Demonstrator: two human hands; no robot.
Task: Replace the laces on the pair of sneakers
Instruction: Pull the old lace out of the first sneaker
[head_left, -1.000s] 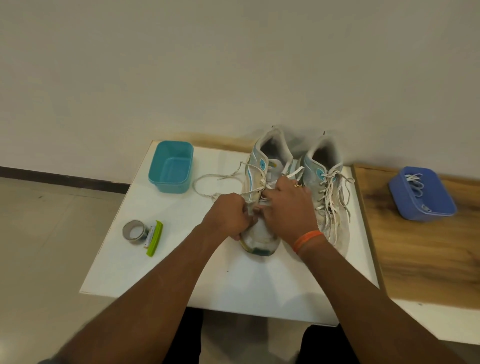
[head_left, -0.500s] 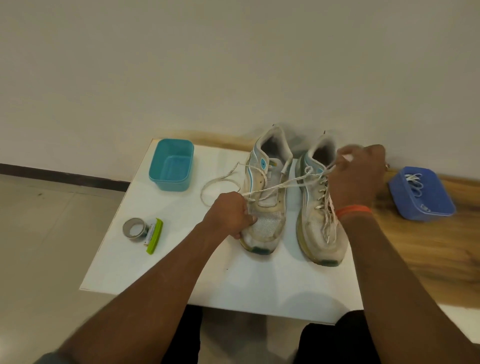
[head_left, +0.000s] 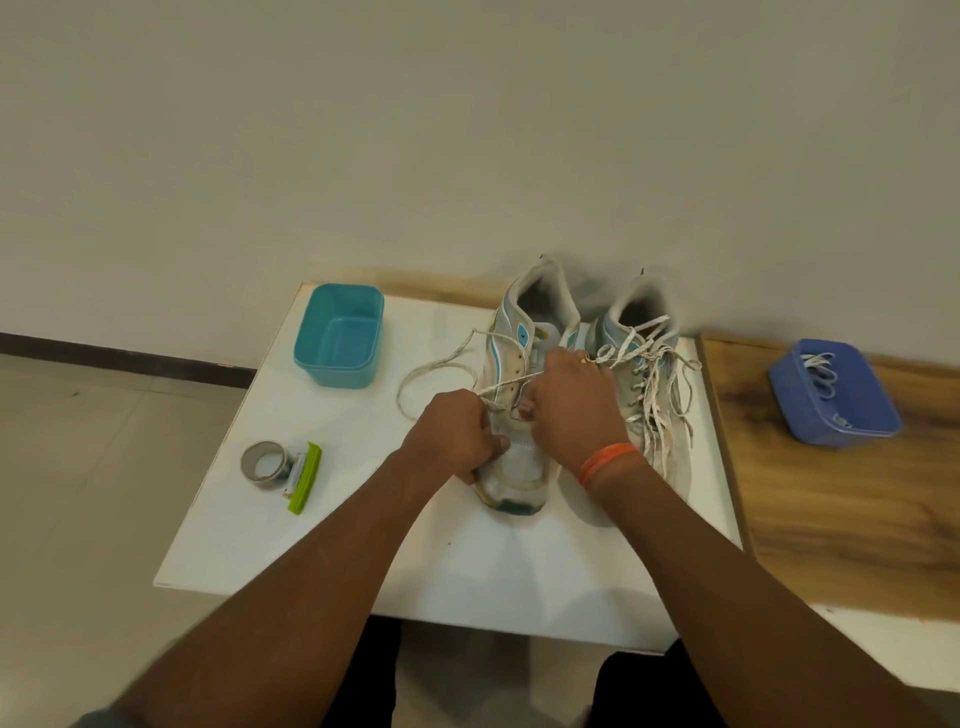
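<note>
Sneakers (head_left: 587, 364) on white table (head_left: 311, 519) by wall, left hand (head_left: 457, 436) and right hand (head_left: 571, 410) pinching lace (head_left: 441, 369)

Two sneakers (head_left: 524, 374), two tubs (head_left: 338, 336), one tape roll (head_left: 263, 463).

Bare white tabletop (head_left: 322, 540) lies open at six and seven o'clock of the sneakers (head_left: 524, 395). Tape roll (head_left: 263, 464) blocks nine o'clock, teal tub (head_left: 338, 336) ten, blue tub (head_left: 834, 397) three; the wall (head_left: 467, 130) closes twelve.
</note>
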